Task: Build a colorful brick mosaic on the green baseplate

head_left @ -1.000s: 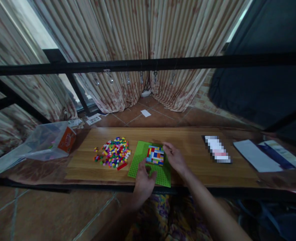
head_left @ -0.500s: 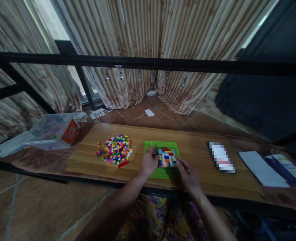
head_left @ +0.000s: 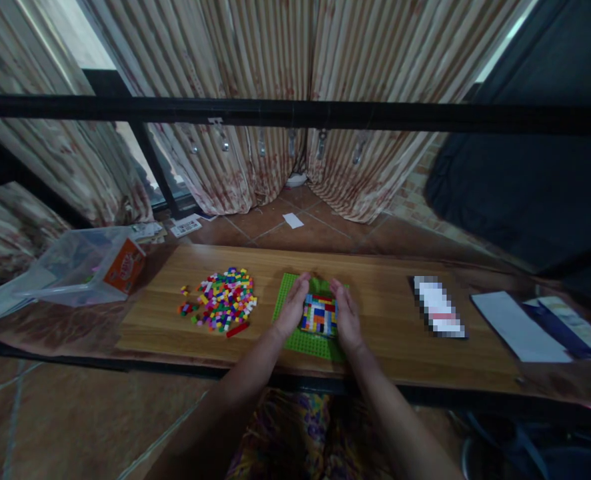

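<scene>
A small block built of many-coloured toy bricks stands on a green studded baseplate. My left hand is along the block's left side, fingers stretched out straight and palm facing inward. On the opposite side, my right hand mirrors it, its fingers also extended. Both hands are open and flank the block closely; whether the palms press on it I cannot tell. The baseplate lies slightly turned on the wooden board, partly hidden beneath my hands.
Left of the baseplate lies a heap of loose bricks, with a long red brick at its near edge. A clear plastic bin stands at far left. To the right are a blurred-out flat object and papers.
My fingers have straightened from a bent grip at the block's edges to flat hands along its sides. Baseplate and block have turned slightly. The whole view has shifted a little.
</scene>
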